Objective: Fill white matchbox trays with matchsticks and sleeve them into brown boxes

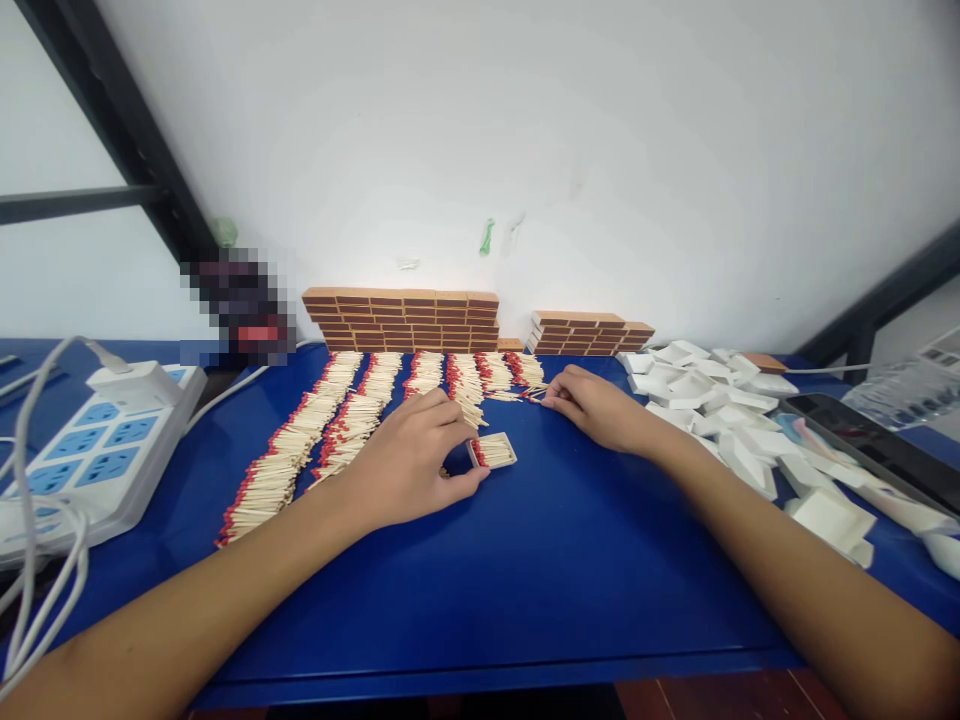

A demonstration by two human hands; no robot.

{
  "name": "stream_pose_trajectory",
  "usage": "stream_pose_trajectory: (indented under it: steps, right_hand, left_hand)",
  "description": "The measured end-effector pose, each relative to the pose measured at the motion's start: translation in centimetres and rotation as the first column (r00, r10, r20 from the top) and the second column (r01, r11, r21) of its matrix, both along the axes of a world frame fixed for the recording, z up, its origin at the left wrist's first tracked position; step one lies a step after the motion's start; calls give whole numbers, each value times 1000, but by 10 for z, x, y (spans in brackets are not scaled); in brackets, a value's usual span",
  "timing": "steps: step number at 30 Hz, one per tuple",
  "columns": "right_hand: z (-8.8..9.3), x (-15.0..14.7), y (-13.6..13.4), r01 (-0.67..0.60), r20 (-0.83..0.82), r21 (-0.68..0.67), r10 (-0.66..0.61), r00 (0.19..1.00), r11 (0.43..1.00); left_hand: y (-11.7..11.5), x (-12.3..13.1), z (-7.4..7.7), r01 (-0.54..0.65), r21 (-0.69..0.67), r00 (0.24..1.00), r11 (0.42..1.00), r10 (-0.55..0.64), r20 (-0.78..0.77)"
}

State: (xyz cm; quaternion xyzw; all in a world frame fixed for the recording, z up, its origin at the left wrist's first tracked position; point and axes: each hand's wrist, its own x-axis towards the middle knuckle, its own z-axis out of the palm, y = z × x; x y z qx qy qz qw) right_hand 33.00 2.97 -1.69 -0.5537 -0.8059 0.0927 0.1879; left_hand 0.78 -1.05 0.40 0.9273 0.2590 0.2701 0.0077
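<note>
My left hand (416, 455) grips the left end of a small white matchbox tray (512, 457) between thumb and fingers. Inside the tray lie pale matches (493, 451) with red heads toward that hand. Farther right, my right hand (589, 405) has its fingertips pinched together at the near end of the rightmost row of matches (529, 371), on a few loose match ends. Several more match rows (289, 445) run toward me on the left, heads mostly leftward; my left hand and forearm cover part of them.
Matchboxes are stacked in a long wall (401, 322) and a shorter stack (581, 333) against the white wall. Several white trays (724, 400) lie heaped at right, near a phone (877, 450). A power strip (112, 440) with cables sits at left on the blue table (525, 590).
</note>
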Motion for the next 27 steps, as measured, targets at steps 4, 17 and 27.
stream_pose_trajectory:
  steps: [4, 17, 27]
  right_hand:
    - [6, 7, -2, -39, -16, -40, 38, 999, 998]
    - [12, -5, -8, -78, -72, -64, 74, 995, 995]
    - [11, -3, -8, -70, -51, -69, 66, 997, 995]
  left_hand:
    - [0, 1, 1, -4, -8, 1000, 1000, 4, -8]
    - [-1, 1, 3, -1, -16, 1000, 1000, 1, -13]
    - [0, 0, 1, 8, -9, 1000, 1000, -8, -6]
